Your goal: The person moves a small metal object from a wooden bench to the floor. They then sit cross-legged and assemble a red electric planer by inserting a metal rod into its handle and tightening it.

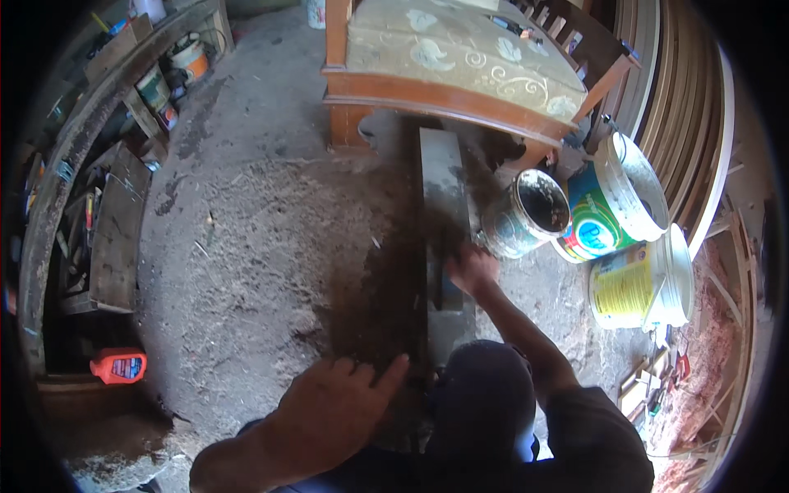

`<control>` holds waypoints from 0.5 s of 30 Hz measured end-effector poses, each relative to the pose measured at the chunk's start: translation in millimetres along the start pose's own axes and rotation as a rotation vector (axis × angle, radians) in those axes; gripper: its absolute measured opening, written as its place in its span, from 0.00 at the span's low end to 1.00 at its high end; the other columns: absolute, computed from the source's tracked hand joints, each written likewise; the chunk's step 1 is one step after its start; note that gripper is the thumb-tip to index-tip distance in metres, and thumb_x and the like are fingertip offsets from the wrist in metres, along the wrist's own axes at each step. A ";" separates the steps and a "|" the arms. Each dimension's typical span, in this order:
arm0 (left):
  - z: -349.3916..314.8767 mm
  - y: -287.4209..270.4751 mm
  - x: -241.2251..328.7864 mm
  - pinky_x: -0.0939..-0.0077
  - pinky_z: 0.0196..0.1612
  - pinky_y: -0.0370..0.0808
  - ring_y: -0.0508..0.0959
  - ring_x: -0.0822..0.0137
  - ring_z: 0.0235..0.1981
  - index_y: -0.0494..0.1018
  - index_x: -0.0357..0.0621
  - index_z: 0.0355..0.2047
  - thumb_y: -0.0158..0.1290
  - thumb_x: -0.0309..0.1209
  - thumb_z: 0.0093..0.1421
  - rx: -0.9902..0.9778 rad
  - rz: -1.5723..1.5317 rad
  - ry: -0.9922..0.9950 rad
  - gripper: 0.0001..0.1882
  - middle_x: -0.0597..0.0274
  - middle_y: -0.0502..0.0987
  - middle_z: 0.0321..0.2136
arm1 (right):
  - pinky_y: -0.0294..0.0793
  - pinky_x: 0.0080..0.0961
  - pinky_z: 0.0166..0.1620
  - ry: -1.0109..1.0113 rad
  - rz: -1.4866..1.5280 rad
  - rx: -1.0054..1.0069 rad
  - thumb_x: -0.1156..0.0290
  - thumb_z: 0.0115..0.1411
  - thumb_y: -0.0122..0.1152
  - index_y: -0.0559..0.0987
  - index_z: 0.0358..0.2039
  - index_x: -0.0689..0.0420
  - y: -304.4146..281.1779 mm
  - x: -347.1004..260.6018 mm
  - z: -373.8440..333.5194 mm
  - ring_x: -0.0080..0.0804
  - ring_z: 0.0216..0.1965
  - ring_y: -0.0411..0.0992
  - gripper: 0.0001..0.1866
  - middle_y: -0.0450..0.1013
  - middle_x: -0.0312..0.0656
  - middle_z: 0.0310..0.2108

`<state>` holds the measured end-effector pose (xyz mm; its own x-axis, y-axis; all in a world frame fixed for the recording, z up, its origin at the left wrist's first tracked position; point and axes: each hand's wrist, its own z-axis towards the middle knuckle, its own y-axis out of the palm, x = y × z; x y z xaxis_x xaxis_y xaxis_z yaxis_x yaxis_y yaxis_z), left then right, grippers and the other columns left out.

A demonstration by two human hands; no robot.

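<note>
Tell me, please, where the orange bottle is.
In the head view, the orange bottle is at the lower left, below the wooden box in the picture.

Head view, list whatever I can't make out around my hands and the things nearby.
All in the head view:
- Right hand: its fingers hide exactly what they grip or press.
- Left hand: its own back hides the palm.
- Long grey slab: the near end is hidden behind the knee.
- Dark-mouthed bucket: too shadowed inside to identify any contents.
- Wood strips: upper ends cut off by the top edge.
</note>
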<state>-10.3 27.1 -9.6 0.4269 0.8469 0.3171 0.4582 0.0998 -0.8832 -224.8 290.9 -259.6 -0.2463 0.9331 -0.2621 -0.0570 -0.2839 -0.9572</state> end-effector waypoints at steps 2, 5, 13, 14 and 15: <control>1.4 -0.4 -1.1 0.66 0.40 0.77 0.80 0.59 0.37 0.64 0.43 0.66 0.63 0.41 0.56 0.134 -0.046 0.110 0.39 0.57 0.77 0.38 | 0.77 0.51 0.47 -0.096 -0.052 -0.050 0.55 0.54 0.60 0.80 0.32 0.53 0.9 -0.7 0.6 0.53 0.43 0.78 0.15 0.80 0.49 0.38; -0.5 0.2 -3.3 0.67 0.42 0.77 0.80 0.60 0.37 0.63 0.43 0.67 0.63 0.41 0.56 0.144 -0.020 0.092 0.40 0.57 0.78 0.38 | 0.79 0.49 0.45 -0.144 -0.145 -0.293 0.53 0.55 0.59 0.80 0.34 0.52 0.1 0.4 1.0 0.52 0.43 0.79 0.15 0.80 0.47 0.38; -0.3 1.2 -5.3 0.67 0.43 0.77 0.80 0.60 0.39 0.62 0.44 0.68 0.62 0.39 0.57 0.118 -0.039 0.100 0.39 0.58 0.78 0.37 | 0.78 0.49 0.43 -0.210 -0.104 -0.187 0.56 0.53 0.62 0.79 0.29 0.52 -0.5 -1.3 -0.7 0.52 0.38 0.78 0.13 0.78 0.47 0.31; -1.4 0.6 -5.7 0.67 0.43 0.77 0.80 0.60 0.38 0.62 0.44 0.67 0.61 0.38 0.57 0.076 -0.021 0.053 0.39 0.58 0.78 0.37 | 0.78 0.49 0.42 -0.027 -0.177 -0.220 0.56 0.52 0.63 0.78 0.28 0.52 -2.3 1.5 -1.6 0.51 0.37 0.78 0.12 0.78 0.47 0.31; -1.1 0.6 -5.1 0.67 0.44 0.77 0.80 0.59 0.38 0.63 0.43 0.67 0.61 0.38 0.57 -0.049 0.006 -0.024 0.39 0.59 0.78 0.37 | 0.78 0.49 0.43 -0.056 -0.091 -0.097 0.56 0.52 0.63 0.79 0.29 0.52 -0.4 1.7 -3.2 0.51 0.37 0.78 0.12 0.79 0.48 0.32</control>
<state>-11.4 22.3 -11.4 0.4108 0.8599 0.3030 0.4937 0.0696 -0.8668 -222.1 293.3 -260.1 -0.2984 0.9394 -0.1686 0.0112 -0.1732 -0.9848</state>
